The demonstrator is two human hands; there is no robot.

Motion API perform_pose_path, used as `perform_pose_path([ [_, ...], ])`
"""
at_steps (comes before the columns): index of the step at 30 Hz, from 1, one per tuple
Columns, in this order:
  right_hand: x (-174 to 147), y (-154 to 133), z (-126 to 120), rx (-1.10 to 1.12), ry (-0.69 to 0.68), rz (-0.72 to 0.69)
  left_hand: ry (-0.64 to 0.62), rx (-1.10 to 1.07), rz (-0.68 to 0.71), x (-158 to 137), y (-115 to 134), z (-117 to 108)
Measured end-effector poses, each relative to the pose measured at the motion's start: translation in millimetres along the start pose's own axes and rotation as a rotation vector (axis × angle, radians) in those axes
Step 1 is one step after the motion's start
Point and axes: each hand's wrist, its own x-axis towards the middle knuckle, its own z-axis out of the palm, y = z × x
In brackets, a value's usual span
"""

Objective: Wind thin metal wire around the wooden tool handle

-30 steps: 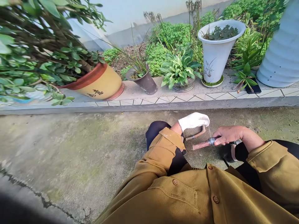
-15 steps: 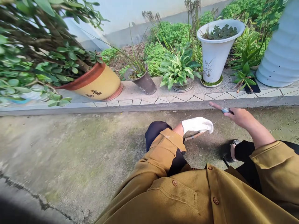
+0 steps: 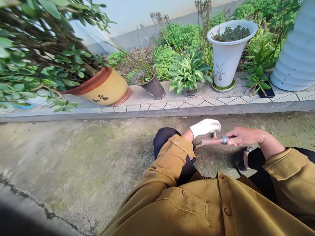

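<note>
My left hand (image 3: 205,127), in a white knit glove, is closed with its fingers curled downward. A thin brown stick (image 3: 215,134) shows just below the gloved fingertips, gripped by them, and is partly hidden. Bare, my right hand (image 3: 243,136) is wrapped round the handle end of a long reddish-brown tool (image 3: 212,141) with silver wire wound round it near the fingers. Its kind is not clear. This tool points left and crosses in front of the stick, just below the glove. Both hands are low over the concrete, between my knees.
Along a tiled ledge (image 3: 172,104) stand a tilted yellow pot (image 3: 108,90), a leaning dark pot (image 3: 154,88), a leafy plant (image 3: 189,70) and a tall white planter (image 3: 225,62). A phone (image 3: 267,91) lies beside a ribbed white container (image 3: 292,62). My shoe (image 3: 242,160) rests on the ground.
My right hand has swung the wire-wound tool down and left, from above and right of the glove to the stick. The gloved left hand has shifted slightly left and up.
</note>
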Motion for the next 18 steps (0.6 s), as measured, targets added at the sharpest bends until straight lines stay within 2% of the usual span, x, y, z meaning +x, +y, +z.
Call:
perform_pose_path([
  [2,-2.2,6.3,-9.1,0.133,0.092,-0.042,-0.010,-0.006,-0.018,4.3,-4.2,2.5],
  [4,-4.3,17.5,-18.8,0.313,0.369,-0.052,-0.045,-0.015,-0.036,8.0,-7.2,5.1],
  [6,-5.2,31.1,-27.6,0.414,0.668,0.010,-0.098,-0.024,-0.046,9.9,-8.5,7.5],
  [8,-3.8,43.6,-33.8,0.301,0.794,0.150,-0.160,-0.064,-0.036,9.4,-8.2,9.1],
  [10,1.0,52.2,-35.4,0.012,0.754,0.327,-0.237,-0.131,-0.001,6.5,-7.0,9.6],
  [13,13.0,55.5,-27.6,-0.380,0.509,0.491,-0.289,-0.161,0.049,0.3,-4.3,8.7],
  [16,23.5,50.2,-12.2,-0.483,0.186,0.500,-0.233,-0.100,0.031,-3.4,-1.7,6.9],
  [18,26.0,43.9,-1.8,-0.465,0.025,0.435,-0.187,-0.069,0.005,-3.0,-1.1,4.6],
])
